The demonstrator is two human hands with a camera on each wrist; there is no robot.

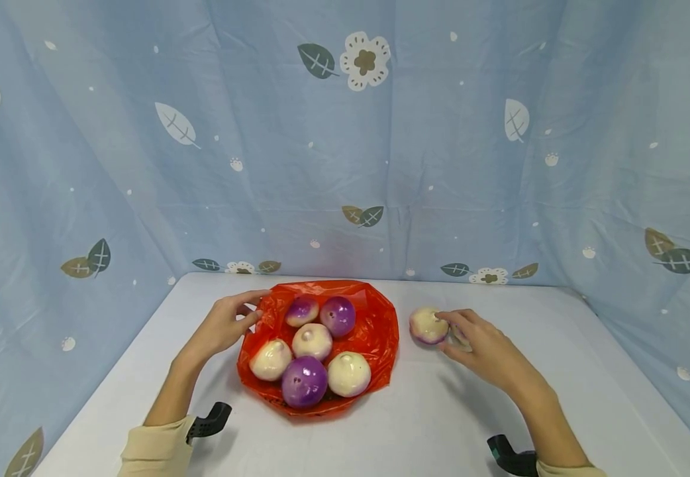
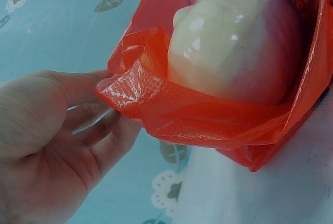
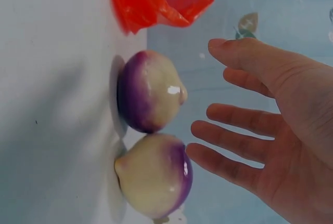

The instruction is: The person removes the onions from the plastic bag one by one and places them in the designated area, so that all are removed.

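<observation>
A red plastic bag (image 1: 384, 331) lies spread with its mouth up, holding several glossy white-and-purple turnips (image 1: 349, 374). My left hand (image 1: 220, 324) pinches the bag's left rim between thumb and fingers. In the left wrist view, the gathered red edge sits at those fingertips, beside a pale turnip (image 2: 234, 42). To the right of the bag, two loose turnips rest side by side on the table. Over them hovers my right hand (image 1: 485, 348), fingers spread and holding nothing. One loose turnip (image 1: 427, 326) shows well; the other turnip (image 3: 156, 174) is mostly behind my fingers in the head view.
Everything lies on a white table (image 1: 369, 444). A blue patterned curtain (image 1: 261, 152) hangs behind it and along both sides. Each wrist wears a black camera mount, such as the left mount (image 1: 210, 421).
</observation>
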